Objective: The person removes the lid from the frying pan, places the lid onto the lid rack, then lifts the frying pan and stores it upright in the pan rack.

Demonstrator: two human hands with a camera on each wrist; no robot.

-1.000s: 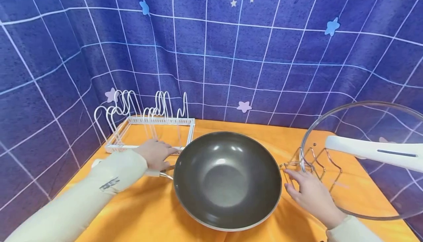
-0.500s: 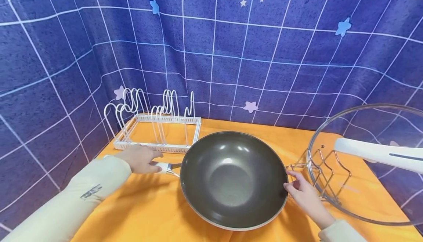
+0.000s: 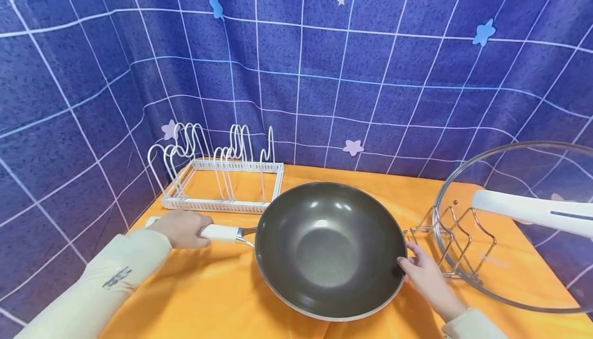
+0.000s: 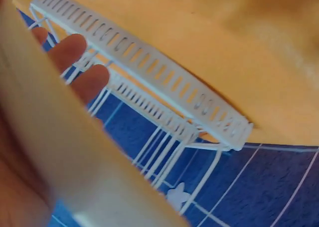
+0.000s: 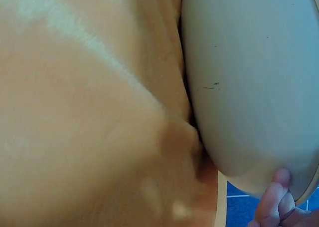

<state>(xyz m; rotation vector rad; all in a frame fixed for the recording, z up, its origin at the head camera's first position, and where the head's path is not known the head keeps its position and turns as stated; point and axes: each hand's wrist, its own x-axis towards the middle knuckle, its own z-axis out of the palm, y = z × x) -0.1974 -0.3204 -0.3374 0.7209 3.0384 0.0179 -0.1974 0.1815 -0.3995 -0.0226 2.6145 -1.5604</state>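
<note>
**Left hand and right hand hold a large round wok with dark-grey inside**

In the head view, the wok is in the middle, above a table covered with orange cloth; whether its bottom touches the cloth, I cannot tell. The left hand grasps its long white handle. The fingers of the right hand pinch the opposite rim, with the thumb on the inner side. Behind the handle stands a white slotted rack with wire loops. At the right, a round clear glass lid with white grip stands upright in a bent metal wire rack.

In the left wrist view, the handle crosses the foreground, blurred, and fingertips show beyond it, before the white slotted rack.

In the right wrist view, fingertips touch the wok's pale outer wall.
</note>
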